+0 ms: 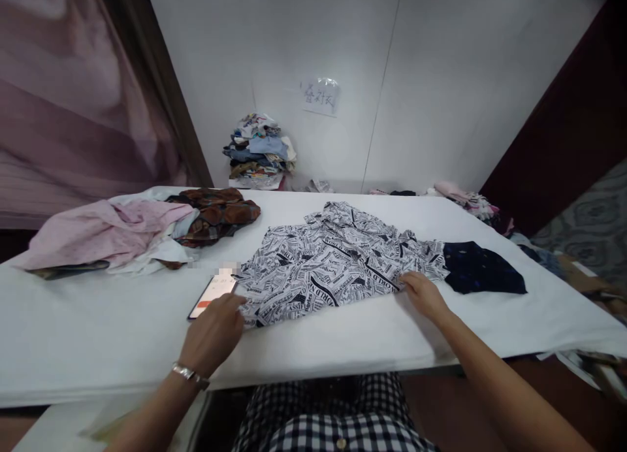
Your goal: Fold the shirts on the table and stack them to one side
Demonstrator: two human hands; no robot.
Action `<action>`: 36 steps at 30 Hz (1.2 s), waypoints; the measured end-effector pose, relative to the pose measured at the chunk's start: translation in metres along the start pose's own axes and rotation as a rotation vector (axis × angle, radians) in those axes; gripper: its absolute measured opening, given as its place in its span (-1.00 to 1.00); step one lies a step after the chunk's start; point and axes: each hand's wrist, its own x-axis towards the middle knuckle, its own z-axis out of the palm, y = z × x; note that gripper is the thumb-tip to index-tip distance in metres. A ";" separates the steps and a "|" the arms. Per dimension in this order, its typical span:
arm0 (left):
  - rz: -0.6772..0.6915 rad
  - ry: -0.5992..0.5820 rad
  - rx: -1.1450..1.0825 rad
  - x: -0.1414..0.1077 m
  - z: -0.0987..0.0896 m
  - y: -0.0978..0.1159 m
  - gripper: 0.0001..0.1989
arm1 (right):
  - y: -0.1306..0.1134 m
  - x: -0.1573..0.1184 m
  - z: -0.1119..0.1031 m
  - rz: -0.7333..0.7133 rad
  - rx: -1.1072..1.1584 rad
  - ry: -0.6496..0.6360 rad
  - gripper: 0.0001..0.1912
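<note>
A black-and-white newspaper-print shirt (318,269) lies spread and partly rumpled on the white-covered table, its collar toward the back. My left hand (215,331), with a metal bracelet at the wrist, is closed at the shirt's near left corner; the fingertips are partly hidden. On the near right edge of the cloth, my right hand (424,296) pinches the fabric between thumb and fingers. A phone (214,294) with a lit screen lies just beyond my left hand. Dark navy folded cloth (482,268) touches the shirt's right side.
On the left of the white table (122,334) lie a pink garment (108,233) and a brown plaid garment (220,211) in a heap. A tall pile of clothes (259,148) stands against the wall behind. More clothes (465,197) lie beyond the right back edge.
</note>
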 end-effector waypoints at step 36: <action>0.109 -0.169 0.111 0.196 0.030 0.082 -0.69 | 0.009 0.079 0.014 -0.048 0.092 -0.036 -0.65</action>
